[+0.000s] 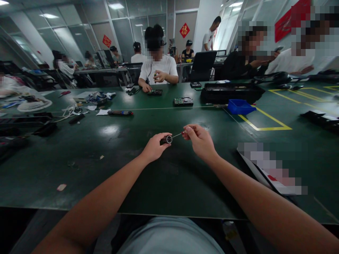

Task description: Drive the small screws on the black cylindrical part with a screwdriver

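Note:
Thumb and fingers of my left hand [155, 147] are closed round a small dark cylinder [168, 139], whose round, silver-rimmed end faces me. My right hand [200, 141] pinches a thin screwdriver [177, 135] by what shows of a reddish handle, most of it hidden in my fingers. The slim metal shaft points left, its tip at the rim of the cylinder; whether it touches, I cannot tell. Both hands are above the green table [180, 190], close together in front of me.
A pen-shaped electric screwdriver [120, 113] lies beyond my hands. A hard drive [183, 101], a long black tray [231, 93] and a blue bin [241, 106] stand farther back. At right lies a silvery flat object [258, 173]. Across the table a person [159, 68] handles parts.

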The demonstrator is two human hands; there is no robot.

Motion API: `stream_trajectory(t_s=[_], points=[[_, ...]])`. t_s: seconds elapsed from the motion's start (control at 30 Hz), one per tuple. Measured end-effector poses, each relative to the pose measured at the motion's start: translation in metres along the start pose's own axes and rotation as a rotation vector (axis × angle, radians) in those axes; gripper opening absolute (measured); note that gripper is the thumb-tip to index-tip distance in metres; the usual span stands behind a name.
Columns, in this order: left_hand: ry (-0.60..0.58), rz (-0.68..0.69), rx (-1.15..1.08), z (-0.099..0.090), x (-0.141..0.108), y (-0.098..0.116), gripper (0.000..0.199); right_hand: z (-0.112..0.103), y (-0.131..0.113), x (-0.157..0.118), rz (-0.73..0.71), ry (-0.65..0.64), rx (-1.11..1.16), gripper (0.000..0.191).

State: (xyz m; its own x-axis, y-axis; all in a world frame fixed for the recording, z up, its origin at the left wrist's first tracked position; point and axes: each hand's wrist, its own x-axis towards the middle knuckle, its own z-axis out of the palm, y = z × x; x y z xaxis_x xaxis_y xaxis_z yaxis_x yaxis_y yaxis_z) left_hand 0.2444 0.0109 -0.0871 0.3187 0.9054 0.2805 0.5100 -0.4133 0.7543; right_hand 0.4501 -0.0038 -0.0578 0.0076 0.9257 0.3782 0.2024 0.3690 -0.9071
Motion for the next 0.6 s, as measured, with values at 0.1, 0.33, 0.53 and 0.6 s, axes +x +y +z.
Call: stream_trajectory(t_s=[0.1,0.33,0.53,0.6], points=[[0.028,-0.034,0.033,-0.0005,-0.001,0.0022,0.042,0.0006,-0.0013,-0.0017,-0.019,0.009,-0.035,0.026],[0.065,0.005,0.036,-0.0043,-0.0004,-0.0018,0.04,-0.001,0.0014,-0.0029,-0.057,-0.035,0.035,0.021],[0.065,0.014,0.056,-0.0041,-0.0007,-0.0043,0.041,-0.0027,-0.0031,-0.0064,-0.064,-0.111,0.007,0.017],[0.047,0.022,0.078,-0.0033,-0.0014,-0.0039,0.042,-0.0029,-0.0061,-0.0068,-0.071,-0.091,-0.042,0.023]])
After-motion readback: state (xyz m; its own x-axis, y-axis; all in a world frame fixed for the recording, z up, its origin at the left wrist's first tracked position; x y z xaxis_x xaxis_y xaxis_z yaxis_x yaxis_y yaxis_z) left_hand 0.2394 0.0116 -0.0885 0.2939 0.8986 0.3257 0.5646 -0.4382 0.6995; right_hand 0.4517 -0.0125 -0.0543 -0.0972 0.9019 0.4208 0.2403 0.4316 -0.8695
